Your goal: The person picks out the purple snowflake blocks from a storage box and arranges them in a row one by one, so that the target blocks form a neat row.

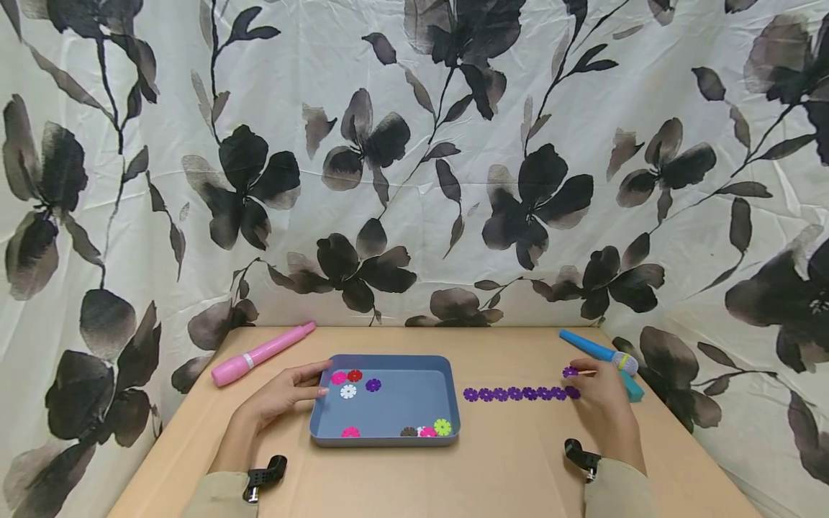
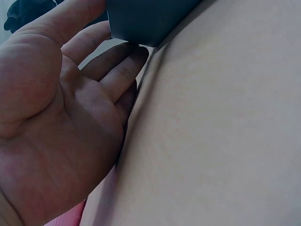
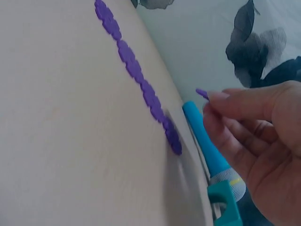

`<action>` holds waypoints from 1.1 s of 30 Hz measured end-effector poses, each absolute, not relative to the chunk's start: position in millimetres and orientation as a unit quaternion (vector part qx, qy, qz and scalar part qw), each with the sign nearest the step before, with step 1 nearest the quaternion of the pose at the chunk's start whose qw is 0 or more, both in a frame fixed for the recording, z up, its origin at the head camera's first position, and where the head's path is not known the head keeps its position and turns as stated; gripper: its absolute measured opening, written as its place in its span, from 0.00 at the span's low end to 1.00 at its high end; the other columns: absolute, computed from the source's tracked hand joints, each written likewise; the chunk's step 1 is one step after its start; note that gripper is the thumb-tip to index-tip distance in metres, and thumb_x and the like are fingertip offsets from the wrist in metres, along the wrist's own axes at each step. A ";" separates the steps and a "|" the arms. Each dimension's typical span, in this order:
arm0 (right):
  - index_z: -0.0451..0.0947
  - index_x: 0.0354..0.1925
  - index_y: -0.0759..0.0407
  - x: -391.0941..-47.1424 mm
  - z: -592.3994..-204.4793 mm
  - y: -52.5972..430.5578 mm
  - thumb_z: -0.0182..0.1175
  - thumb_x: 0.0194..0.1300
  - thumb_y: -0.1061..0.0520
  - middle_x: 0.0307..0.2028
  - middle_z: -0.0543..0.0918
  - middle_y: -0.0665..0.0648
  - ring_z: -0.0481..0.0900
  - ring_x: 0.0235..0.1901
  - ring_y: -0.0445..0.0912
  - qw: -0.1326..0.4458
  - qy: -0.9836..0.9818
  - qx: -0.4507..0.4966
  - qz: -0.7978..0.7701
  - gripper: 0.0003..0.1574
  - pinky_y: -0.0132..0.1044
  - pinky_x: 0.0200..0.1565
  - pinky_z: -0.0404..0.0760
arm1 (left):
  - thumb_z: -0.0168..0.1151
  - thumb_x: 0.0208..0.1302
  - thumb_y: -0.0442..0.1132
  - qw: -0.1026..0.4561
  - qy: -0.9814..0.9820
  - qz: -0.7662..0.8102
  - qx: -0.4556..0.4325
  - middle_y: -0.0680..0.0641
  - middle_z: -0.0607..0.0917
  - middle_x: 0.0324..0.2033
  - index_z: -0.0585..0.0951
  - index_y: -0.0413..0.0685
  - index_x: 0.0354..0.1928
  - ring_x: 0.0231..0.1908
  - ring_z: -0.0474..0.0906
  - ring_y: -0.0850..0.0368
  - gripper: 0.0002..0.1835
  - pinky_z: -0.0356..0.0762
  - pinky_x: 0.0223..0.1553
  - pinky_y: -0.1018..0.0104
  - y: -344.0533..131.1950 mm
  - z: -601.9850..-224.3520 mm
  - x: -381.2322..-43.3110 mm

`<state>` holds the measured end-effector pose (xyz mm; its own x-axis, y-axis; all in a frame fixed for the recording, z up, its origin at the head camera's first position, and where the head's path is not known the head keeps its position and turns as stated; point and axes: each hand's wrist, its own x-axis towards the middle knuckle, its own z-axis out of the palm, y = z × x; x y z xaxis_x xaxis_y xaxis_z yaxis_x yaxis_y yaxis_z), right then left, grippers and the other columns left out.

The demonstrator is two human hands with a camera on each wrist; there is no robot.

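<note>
My right hand [image 1: 604,388] pinches a purple flower-shaped disc [image 1: 570,372] between thumb and fingertips. In the right wrist view, that purple disc [image 3: 202,93] is seen edge-on, held above the table. Just below the hand lies the right end of a row of several purple discs [image 1: 514,393], lined up edge to edge. At the left, my left hand [image 1: 278,396] holds the side of a blue-grey tray [image 1: 382,442], thumb at its rim. The left wrist view shows fingers against the tray's side [image 2: 146,23]. Inside the tray lie pink, red, white, purple, brown and green discs.
A pink microphone-shaped toy [image 1: 262,354] lies at the table's back left. At the back right is a blue toy microphone [image 1: 592,347], with a teal block-like piece [image 1: 631,388] near it, partly hidden by my right hand. A floral curtain [image 1: 414,180] hangs behind the table.
</note>
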<state>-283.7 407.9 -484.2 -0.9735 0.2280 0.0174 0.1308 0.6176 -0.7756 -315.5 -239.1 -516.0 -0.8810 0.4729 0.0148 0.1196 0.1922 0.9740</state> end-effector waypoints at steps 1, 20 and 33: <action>0.77 0.66 0.66 -282.6 -485.0 409.6 0.67 0.71 0.59 0.59 0.81 0.71 0.80 0.51 0.58 0.058 -0.896 -0.105 0.428 0.28 0.36 0.42 0.85 | 0.69 0.70 0.39 0.145 0.759 0.604 0.196 0.33 0.61 0.79 0.64 0.39 0.78 0.78 0.57 0.33 0.39 0.72 0.61 0.81 -239.1 -516.0 -315.4; 0.77 0.62 0.74 -270.6 -495.8 424.9 0.61 0.71 0.67 0.56 0.80 0.76 0.75 0.56 0.67 0.066 -0.912 -0.138 0.380 0.22 0.68 0.64 0.73 | 0.69 0.69 0.39 0.147 0.754 0.609 0.197 0.32 0.60 0.78 0.64 0.38 0.78 0.78 0.56 0.34 0.40 0.71 0.61 0.83 -237.6 -516.1 -314.8; 0.76 0.62 0.73 -275.2 -485.4 422.8 0.61 0.74 0.62 0.59 0.78 0.77 0.76 0.56 0.69 0.064 -0.925 -0.141 0.348 0.23 0.66 0.58 0.76 | 0.69 0.70 0.39 0.146 0.757 0.605 0.198 0.32 0.60 0.79 0.63 0.38 0.79 0.78 0.56 0.34 0.40 0.71 0.61 0.83 -237.8 -514.8 -314.2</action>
